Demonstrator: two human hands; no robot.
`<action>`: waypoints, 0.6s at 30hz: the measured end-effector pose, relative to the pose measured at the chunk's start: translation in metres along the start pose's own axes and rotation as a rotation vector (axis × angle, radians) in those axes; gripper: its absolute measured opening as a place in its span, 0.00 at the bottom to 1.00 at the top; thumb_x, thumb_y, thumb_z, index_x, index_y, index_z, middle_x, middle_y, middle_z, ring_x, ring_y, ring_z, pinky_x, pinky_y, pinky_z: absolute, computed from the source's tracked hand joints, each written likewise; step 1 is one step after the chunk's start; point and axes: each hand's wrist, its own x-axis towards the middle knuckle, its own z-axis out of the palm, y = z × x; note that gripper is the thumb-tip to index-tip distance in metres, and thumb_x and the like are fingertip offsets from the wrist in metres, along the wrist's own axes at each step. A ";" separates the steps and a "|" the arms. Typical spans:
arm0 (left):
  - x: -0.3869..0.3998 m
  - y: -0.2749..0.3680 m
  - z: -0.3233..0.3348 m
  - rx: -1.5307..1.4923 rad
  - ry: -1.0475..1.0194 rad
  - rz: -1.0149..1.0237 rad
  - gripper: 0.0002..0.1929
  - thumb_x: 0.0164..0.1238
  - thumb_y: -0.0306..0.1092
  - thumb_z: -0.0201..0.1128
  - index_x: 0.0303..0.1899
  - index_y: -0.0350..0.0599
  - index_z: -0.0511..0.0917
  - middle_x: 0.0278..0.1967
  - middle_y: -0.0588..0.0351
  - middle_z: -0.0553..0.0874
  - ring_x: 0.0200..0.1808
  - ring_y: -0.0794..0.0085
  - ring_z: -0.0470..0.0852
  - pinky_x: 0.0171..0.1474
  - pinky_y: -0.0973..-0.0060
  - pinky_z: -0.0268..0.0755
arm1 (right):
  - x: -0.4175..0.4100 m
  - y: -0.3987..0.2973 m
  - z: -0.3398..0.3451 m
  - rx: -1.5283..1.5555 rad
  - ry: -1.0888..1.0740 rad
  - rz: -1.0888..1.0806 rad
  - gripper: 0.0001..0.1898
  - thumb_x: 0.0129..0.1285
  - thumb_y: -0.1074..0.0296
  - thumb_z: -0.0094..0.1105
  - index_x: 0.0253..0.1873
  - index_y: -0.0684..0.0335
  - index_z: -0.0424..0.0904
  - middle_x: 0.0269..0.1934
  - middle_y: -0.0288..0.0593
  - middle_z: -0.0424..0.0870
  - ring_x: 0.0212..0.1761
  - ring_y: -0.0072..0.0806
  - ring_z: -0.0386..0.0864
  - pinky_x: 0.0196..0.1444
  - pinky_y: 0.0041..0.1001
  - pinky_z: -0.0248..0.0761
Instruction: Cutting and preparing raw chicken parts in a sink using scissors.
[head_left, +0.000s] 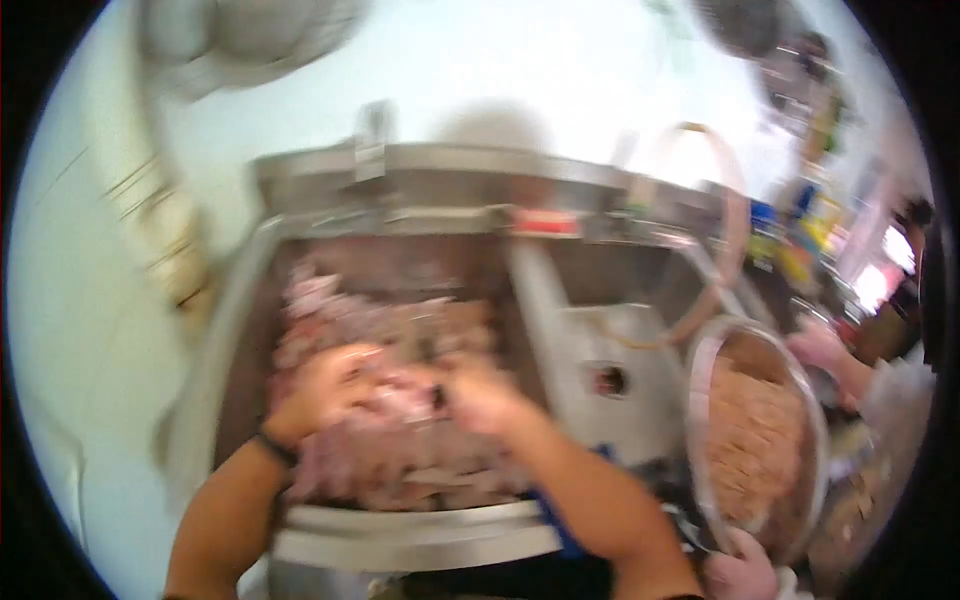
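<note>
Pale pink pieces of raw meat (375, 465) fill much of the left basin of a stainless steel sink (420, 536). Over the meat, my left hand (334, 386), with a dark band at the wrist, has its fingers curled on a pinkish piece of meat (401, 397). Close to its right side is my right hand (476, 394), also at that piece, near a small dark spot that may be a tool. Motion blur hides the fingertips and what exactly the right hand holds.
The sink's right basin (611, 427) has a round drain and a hose (731, 217) looping into it. At right, another person's hand (739, 570) touches a large metal bowl (697, 450) of light meat pieces. Another hand (821, 349) is beyond it. A pipe (169, 240) runs down the left wall.
</note>
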 end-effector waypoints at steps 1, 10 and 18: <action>0.003 -0.009 0.006 -0.132 0.123 0.064 0.16 0.72 0.31 0.65 0.56 0.33 0.80 0.45 0.55 0.87 0.44 0.76 0.83 0.45 0.75 0.78 | 0.009 0.006 -0.009 0.252 -0.173 0.010 0.20 0.68 0.57 0.68 0.54 0.68 0.82 0.40 0.42 0.85 0.39 0.31 0.82 0.39 0.34 0.79; -0.018 0.013 -0.050 -1.219 0.541 -0.304 0.07 0.73 0.27 0.52 0.45 0.42 0.79 0.39 0.58 0.84 0.36 0.73 0.80 0.39 0.78 0.72 | 0.017 -0.004 0.005 -0.346 0.105 -0.273 0.20 0.69 0.53 0.69 0.42 0.68 0.77 0.30 0.43 0.85 0.20 0.27 0.79 0.22 0.26 0.68; -0.021 -0.026 -0.055 -1.398 0.472 -0.178 0.11 0.76 0.27 0.52 0.55 0.42 0.77 0.46 0.58 0.85 0.42 0.75 0.82 0.40 0.78 0.71 | 0.014 -0.001 0.013 -1.220 0.472 -0.823 0.26 0.46 0.61 0.76 0.43 0.67 0.70 0.40 0.55 0.78 0.46 0.55 0.77 0.47 0.47 0.73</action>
